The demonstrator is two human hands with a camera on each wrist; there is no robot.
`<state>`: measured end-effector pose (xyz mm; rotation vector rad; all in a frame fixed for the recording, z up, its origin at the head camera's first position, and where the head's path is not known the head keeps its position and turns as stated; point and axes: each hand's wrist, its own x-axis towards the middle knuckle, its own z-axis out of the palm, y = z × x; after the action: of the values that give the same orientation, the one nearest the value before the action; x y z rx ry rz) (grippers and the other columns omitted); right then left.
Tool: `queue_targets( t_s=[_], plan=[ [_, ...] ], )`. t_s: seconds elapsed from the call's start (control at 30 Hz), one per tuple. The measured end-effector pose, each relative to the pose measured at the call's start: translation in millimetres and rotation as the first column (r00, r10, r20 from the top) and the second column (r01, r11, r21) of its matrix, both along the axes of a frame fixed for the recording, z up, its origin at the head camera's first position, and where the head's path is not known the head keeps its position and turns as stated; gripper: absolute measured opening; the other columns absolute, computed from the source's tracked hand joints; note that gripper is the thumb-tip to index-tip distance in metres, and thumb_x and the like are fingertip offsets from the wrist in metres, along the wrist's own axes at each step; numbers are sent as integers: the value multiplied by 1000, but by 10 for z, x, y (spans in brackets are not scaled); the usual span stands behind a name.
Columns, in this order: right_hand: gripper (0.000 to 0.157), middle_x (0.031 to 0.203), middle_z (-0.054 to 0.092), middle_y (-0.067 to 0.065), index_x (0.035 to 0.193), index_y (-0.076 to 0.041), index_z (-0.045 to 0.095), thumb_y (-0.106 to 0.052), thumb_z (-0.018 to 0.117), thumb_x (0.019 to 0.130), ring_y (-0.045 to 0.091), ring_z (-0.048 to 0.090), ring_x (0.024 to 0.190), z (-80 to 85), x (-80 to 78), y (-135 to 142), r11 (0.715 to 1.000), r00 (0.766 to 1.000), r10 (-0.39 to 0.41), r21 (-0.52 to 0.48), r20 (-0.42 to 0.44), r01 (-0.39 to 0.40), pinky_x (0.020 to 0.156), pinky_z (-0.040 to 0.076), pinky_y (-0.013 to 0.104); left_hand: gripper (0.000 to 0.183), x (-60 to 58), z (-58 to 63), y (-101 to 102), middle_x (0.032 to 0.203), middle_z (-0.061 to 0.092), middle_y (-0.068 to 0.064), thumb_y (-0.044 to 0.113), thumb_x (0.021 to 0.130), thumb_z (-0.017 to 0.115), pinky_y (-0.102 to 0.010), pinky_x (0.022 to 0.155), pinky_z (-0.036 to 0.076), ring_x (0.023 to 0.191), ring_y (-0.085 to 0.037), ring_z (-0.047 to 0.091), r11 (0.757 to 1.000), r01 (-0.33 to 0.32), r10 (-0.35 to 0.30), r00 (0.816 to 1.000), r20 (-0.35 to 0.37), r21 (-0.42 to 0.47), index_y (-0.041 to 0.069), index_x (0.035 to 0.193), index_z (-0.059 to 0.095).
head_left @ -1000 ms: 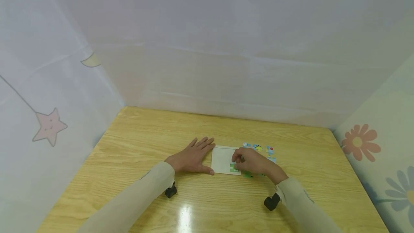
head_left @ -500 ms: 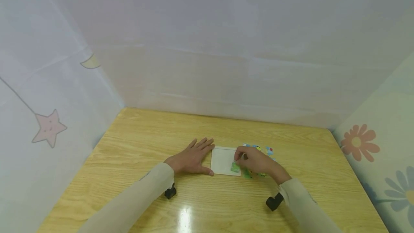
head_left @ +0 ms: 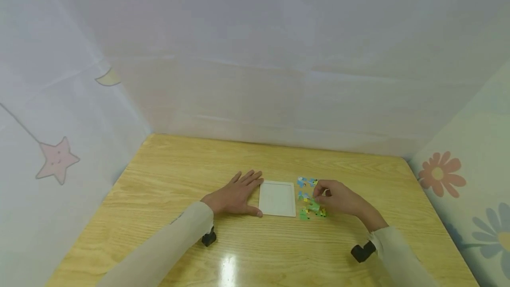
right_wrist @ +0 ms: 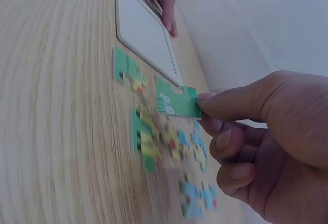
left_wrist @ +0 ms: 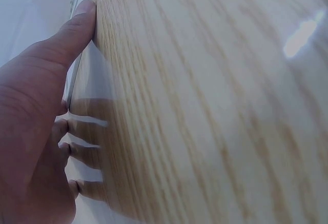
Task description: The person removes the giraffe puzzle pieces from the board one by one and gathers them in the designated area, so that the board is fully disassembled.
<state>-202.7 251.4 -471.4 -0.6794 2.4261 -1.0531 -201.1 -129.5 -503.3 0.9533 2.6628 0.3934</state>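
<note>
A white puzzle tray (head_left: pixel 277 199) lies flat on the table with its shallow recess bare. My left hand (head_left: pixel 236 195) rests at its left side, fingers spread; the thumb and fingertips touch the edge. In the right wrist view, my right hand (right_wrist: pixel 277 142) pinches a green jigsaw piece (right_wrist: pixel 177 99) with small white flowers between thumb and forefinger. That piece is held above the loose jigsaw pieces (head_left: pixel 304 214) to the right of the tray. In the head view the right hand (head_left: pixel 338 197) covers some of them.
The loose pieces, blue, yellow and green, lie in a loose cluster, with a blue piece (head_left: pixel 301 182) at the back. A wooden table (head_left: pixel 191 158) bears everything. Pale printed cloth (head_left: pixel 255 92) hangs behind it and at both sides.
My right hand has lifted the green piece off the tray's lower right corner and moved it right, over the loose pieces. The left hand has stayed at the tray's left edge.
</note>
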Motion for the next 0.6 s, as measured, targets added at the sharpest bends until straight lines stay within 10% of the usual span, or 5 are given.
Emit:
queue_targets(
  t_s=[0.6],
  plan=[
    [11,106,70,12,106,-4,67,-15,66,106,9,56,76,78,147,552,999,999,-30,31,21,29,63,47,25,109,-18,-4,6,183,9,-8,75,94,64,-63,137,7,170,-34,8,1000,-4,4,1000,6,-6,12,172,21]
  ],
)
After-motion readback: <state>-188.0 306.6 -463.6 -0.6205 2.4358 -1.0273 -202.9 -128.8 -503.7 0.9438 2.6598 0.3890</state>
